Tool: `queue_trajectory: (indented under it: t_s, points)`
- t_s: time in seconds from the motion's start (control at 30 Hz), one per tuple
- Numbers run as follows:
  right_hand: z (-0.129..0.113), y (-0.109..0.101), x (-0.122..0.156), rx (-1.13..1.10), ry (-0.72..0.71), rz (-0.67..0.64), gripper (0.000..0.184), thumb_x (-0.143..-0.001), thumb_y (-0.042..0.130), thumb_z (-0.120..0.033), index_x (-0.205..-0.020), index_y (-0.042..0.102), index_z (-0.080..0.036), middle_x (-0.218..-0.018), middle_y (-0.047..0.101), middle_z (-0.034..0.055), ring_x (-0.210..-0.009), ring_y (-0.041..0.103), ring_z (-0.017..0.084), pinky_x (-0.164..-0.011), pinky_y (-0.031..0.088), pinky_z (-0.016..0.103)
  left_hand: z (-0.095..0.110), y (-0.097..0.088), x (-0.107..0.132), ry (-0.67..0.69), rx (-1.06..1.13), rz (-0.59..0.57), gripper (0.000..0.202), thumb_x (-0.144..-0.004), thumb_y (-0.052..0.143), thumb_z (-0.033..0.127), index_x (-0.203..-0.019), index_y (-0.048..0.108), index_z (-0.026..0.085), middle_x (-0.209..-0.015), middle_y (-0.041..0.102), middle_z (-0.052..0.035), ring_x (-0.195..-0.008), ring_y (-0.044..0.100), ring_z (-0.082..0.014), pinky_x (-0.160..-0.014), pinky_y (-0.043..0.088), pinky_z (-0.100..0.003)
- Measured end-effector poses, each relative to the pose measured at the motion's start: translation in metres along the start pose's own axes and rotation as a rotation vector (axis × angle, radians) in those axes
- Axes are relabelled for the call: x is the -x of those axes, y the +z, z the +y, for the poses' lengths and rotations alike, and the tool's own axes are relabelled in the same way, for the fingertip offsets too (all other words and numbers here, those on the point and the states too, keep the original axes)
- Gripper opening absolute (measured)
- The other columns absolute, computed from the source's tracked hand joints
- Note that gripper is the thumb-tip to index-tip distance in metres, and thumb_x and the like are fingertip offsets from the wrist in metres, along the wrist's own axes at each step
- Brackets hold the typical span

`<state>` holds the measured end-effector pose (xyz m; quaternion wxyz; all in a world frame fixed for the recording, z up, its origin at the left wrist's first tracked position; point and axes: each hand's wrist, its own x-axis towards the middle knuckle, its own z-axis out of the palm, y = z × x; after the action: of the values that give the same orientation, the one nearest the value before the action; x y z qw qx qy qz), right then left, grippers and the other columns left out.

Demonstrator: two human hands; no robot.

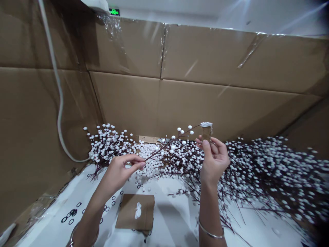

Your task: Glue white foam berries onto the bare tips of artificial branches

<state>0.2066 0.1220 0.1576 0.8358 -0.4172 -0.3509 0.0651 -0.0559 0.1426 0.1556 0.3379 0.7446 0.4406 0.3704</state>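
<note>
At 6 o'clock both forearms are cut off by the lower edge. Between them lies a cardboard square [128, 212] with a white blob, and small black rings [73, 212] scatter at 8 o'clock. The left hand [120, 171] pinches a berry sprig [164, 148] by its stem. The right hand [214, 159] grips a white-topped cardboard scrap [206, 133] that meets the sprig's tip. Beyond, at 3 o'clock, the berry-branch heap [269, 164] blurs toward the edge.
</note>
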Motion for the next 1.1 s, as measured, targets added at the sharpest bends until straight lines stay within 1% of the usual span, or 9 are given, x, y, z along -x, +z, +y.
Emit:
queue_trajectory:
  t_s: [0.17, 0.4, 0.53, 0.7, 0.77, 0.8, 0.9, 1.0, 1.1]
  points:
    - [0.002, -0.001, -0.001, 0.014, 0.007, -0.018, 0.022, -0.082, 0.068, -0.027, -0.099, 0.060, -0.016, -0.094, 0.074, 0.0069, -0.081, 0.074, 0.019, -0.084, 0.060, 0.039, 0.001, 0.000, 0.000, 0.004, -0.002, 0.006, 0.015, -0.082, 0.069, 0.040, -0.082, 0.074, 0.025, -0.082, 0.074, 0.0006, -0.077, 0.068, -0.0158, -0.070, 0.050, -0.025]
    - [0.005, -0.002, -0.001, 0.015, 0.045, -0.034, 0.023, -0.081, 0.069, -0.028, -0.099, 0.061, -0.016, -0.094, 0.075, 0.0075, -0.081, 0.074, 0.019, -0.081, 0.060, 0.037, 0.001, -0.003, -0.001, -0.010, 0.024, 0.039, 0.014, -0.081, 0.070, 0.037, -0.082, 0.074, 0.024, -0.083, 0.074, -0.0006, -0.078, 0.069, -0.0162, -0.069, 0.052, -0.024]
    - [0.009, -0.003, 0.000, 0.033, 0.100, -0.110, 0.024, -0.081, 0.069, -0.030, -0.100, 0.062, -0.016, -0.095, 0.075, 0.0083, -0.083, 0.074, 0.020, -0.081, 0.059, 0.036, -0.001, -0.009, -0.002, -0.001, 0.010, 0.079, 0.015, -0.081, 0.069, 0.037, -0.081, 0.074, 0.022, -0.081, 0.074, -0.0018, -0.077, 0.069, -0.0168, -0.067, 0.054, -0.024]
    - [0.014, 0.001, 0.004, 0.000, 0.207, -0.222, 0.026, -0.080, 0.071, -0.033, -0.099, 0.062, -0.016, -0.091, 0.076, 0.0074, -0.083, 0.074, 0.020, -0.081, 0.059, 0.036, -0.008, -0.021, -0.002, 0.008, 0.036, 0.140, 0.018, -0.081, 0.070, 0.038, -0.083, 0.074, 0.020, -0.078, 0.074, -0.0030, -0.070, 0.068, -0.0161, -0.061, 0.054, -0.023]
    - [0.015, 0.004, 0.011, -0.030, 0.283, -0.300, 0.028, -0.080, 0.070, -0.035, -0.100, 0.062, -0.016, -0.091, 0.076, 0.0075, -0.081, 0.074, 0.020, -0.079, 0.059, 0.036, -0.011, -0.026, -0.002, 0.022, 0.048, 0.163, 0.019, -0.080, 0.071, 0.039, -0.083, 0.074, 0.020, -0.076, 0.074, -0.0034, -0.070, 0.068, -0.0164, -0.061, 0.054, -0.023]
    - [0.016, 0.006, 0.016, -0.039, 0.335, -0.362, 0.029, -0.081, 0.070, -0.036, -0.101, 0.061, -0.016, -0.091, 0.076, 0.0079, -0.081, 0.074, 0.020, -0.079, 0.059, 0.035, -0.012, -0.028, -0.002, 0.021, 0.054, 0.174, 0.019, -0.079, 0.071, 0.039, -0.083, 0.074, 0.020, -0.076, 0.074, -0.0035, -0.070, 0.069, -0.0166, -0.061, 0.054, -0.023]
    - [0.021, 0.005, 0.045, -0.060, 0.567, -0.615, 0.033, -0.081, 0.068, -0.041, -0.101, 0.060, -0.015, -0.090, 0.076, 0.0089, -0.079, 0.074, 0.019, -0.076, 0.059, 0.034, -0.015, -0.034, -0.001, -0.005, 0.058, 0.209, 0.020, -0.077, 0.073, 0.039, -0.083, 0.074, 0.020, -0.078, 0.074, -0.0039, -0.070, 0.069, -0.0165, -0.060, 0.054, -0.023]
    - [0.034, -0.007, 0.086, -0.075, 0.844, -0.837, 0.041, -0.077, 0.070, -0.048, -0.098, 0.056, -0.016, -0.075, 0.074, 0.0064, -0.067, 0.073, 0.019, -0.066, 0.058, 0.033, -0.016, -0.037, 0.000, -0.002, 0.055, 0.243, 0.020, -0.077, 0.074, 0.039, -0.085, 0.074, 0.020, -0.077, 0.075, -0.0038, -0.071, 0.069, -0.0164, -0.062, 0.053, -0.022]
    - [0.053, -0.030, 0.126, -0.027, 1.036, -0.936, 0.052, -0.070, 0.071, -0.058, -0.096, 0.052, -0.017, -0.066, 0.070, 0.0028, -0.056, 0.070, 0.019, -0.056, 0.055, 0.031, -0.016, -0.036, 0.000, -0.002, 0.060, 0.254, 0.020, -0.077, 0.074, 0.037, -0.086, 0.075, 0.020, -0.077, 0.075, -0.0038, -0.072, 0.069, -0.0164, -0.064, 0.052, -0.023]
